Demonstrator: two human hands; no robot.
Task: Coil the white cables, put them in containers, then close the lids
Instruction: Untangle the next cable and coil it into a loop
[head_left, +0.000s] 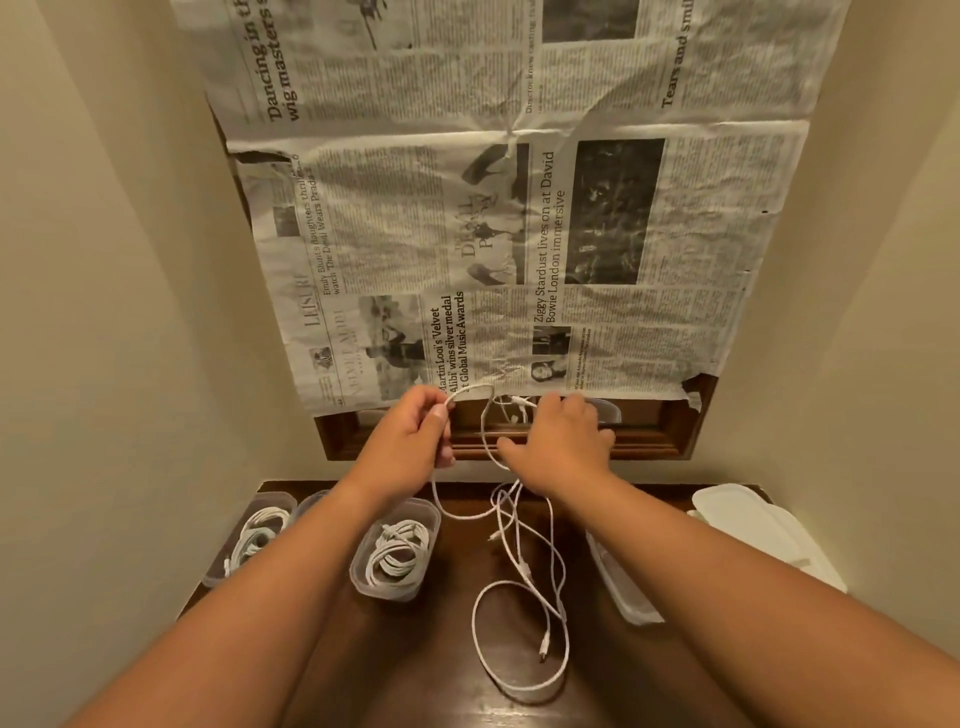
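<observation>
My left hand (415, 431) pinches a white cable (519, 597) between thumb and fingers, raised above the dark wooden table (447, 670). My right hand (561, 441) grips the same tangle of white cable a little to the right. Loops hang from both hands and trail onto the table, with a plug end near the front. A clear container (395, 551) holding a coiled white cable stands under my left forearm. Another clear container (249, 535) with coiled cable sits at the far left. Both are without lids.
White lids (753, 525) lie stacked at the table's right edge, with an empty clear container (623, 587) beside them. Newspaper (519, 208) covers a wooden frame on the wall behind. Cream walls close in on both sides.
</observation>
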